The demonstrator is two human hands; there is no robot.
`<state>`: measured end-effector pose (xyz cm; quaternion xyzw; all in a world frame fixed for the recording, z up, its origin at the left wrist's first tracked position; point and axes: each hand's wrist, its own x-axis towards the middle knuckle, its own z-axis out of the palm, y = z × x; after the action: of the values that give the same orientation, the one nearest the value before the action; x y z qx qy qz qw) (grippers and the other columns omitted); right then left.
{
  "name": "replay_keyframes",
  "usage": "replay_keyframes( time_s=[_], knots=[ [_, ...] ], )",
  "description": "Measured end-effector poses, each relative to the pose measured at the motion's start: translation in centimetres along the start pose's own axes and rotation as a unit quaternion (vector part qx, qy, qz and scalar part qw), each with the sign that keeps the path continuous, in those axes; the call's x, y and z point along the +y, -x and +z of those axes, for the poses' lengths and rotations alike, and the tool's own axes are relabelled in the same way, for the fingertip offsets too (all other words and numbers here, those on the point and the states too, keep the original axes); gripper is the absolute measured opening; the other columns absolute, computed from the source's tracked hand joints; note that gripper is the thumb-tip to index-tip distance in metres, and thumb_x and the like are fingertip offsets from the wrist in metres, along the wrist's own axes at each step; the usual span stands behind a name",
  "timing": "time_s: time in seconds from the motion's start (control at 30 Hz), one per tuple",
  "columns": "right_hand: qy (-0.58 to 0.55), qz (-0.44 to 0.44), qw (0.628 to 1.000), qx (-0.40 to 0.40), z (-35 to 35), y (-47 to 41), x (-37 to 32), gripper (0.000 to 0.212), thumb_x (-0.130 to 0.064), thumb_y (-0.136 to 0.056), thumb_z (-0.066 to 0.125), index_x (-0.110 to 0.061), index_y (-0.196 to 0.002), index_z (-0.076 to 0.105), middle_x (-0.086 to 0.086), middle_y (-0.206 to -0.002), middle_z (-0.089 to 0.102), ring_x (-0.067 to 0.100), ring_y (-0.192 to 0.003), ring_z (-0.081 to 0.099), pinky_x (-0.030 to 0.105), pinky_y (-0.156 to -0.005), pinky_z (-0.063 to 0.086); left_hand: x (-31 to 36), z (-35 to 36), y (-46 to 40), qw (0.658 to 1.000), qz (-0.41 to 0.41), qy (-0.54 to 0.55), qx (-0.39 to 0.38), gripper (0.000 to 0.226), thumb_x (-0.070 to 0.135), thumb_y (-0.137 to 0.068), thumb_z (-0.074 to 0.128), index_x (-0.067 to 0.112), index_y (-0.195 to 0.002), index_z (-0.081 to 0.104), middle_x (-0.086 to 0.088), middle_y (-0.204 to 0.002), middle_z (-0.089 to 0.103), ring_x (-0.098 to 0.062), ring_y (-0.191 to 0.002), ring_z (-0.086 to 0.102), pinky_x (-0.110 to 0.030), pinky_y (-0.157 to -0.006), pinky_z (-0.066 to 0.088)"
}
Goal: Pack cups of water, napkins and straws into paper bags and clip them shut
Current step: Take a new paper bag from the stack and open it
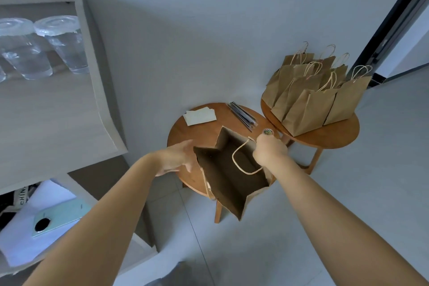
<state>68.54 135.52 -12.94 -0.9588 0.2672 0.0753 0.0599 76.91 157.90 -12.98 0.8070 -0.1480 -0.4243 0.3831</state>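
An open paper bag (232, 169) stands at the centre of the frame on the near edge of a round wooden bench (185, 127), its mouth wide and its inside bare. The right hand (269, 150) grips the bag's far rim where a twine handle (241, 160) loops into the opening; its fingers are curled round the paper and the thumb sticks up. The left hand (177, 158) lies against the bag's left wall, fingers straight and slightly spread, holding nothing. Behind the bag on the same bench lie napkins (200, 115) to the left and a bundle of straws (242, 115) to the right, well apart from each other. To the right, a second round bench (329, 134) carries a cluster of upright bags (313, 93) with handles up. At the upper left of the frame, lidded cups (46, 46) of water stand on a pale shelf (58, 111). Below it, lower left, a phone (60, 217) lies on white paper.
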Motion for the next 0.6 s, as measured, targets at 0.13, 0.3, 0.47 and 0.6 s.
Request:
replay_keyframes(
  time_s=[0.13, 0.3, 0.47, 0.6],
  knots=[
    [0.014, -0.024, 0.999, -0.026, 1.3, -3.9, -0.7, 0.016, -0.018, -0.093, 0.051, -0.010, -0.106, 0.058, 0.004, -0.083, 0.053, 0.020, -0.073, 0.053, 0.026, -0.060, 0.043, -0.1, -1.7, -4.9, 0.990, 0.022, 0.019, 0.135, 0.067, 0.007, -0.085, 0.061, 0.022, -0.144, 0.033, 0.000, -0.151, 0.033, -0.023, -0.137, 0.033, -0.040, -0.110, 0.031],
    [0.012, -0.036, 0.993, -0.109, 3.0, -8.5, -1.7, 0.016, -0.012, -0.091, 0.049, -0.010, -0.103, 0.059, 0.003, -0.081, 0.054, 0.022, -0.075, 0.054, 0.029, -0.066, 0.043, -0.3, 0.7, -10.7, 0.973, 0.028, -0.225, 0.048, 0.056, 0.053, -0.077, 0.068, 0.029, -0.124, 0.048, 0.005, -0.123, 0.058, -0.013, -0.100, 0.056, -0.021, -0.075, 0.044],
    [-0.039, -0.032, 0.986, -0.162, 4.6, -13.0, -2.3, 0.006, -0.013, -0.090, 0.053, -0.013, -0.089, 0.059, 0.000, -0.073, 0.055, 0.015, -0.066, 0.056, 0.022, -0.052, 0.040, -2.5, 1.6, -14.6, 0.950, -0.008, -0.284, 0.126, 0.022, 0.025, -0.098, 0.041, 0.016, -0.111, 0.057, -0.005, -0.098, 0.063, -0.018, -0.084, 0.060, -0.023, -0.065, 0.044],
    [-0.082, -0.025, 0.977, -0.194, 5.8, -16.1, -2.4, 0.005, -0.017, -0.089, 0.053, -0.015, -0.084, 0.055, 0.000, -0.074, 0.055, 0.015, -0.067, 0.056, 0.022, -0.049, 0.038, -3.2, 0.9, -16.5, 0.948, -0.043, -0.283, 0.141, 0.033, 0.013, -0.098, 0.035, 0.015, -0.127, 0.050, -0.011, -0.114, 0.063, -0.027, -0.098, 0.062, -0.032, -0.080, 0.050]
  ],
)
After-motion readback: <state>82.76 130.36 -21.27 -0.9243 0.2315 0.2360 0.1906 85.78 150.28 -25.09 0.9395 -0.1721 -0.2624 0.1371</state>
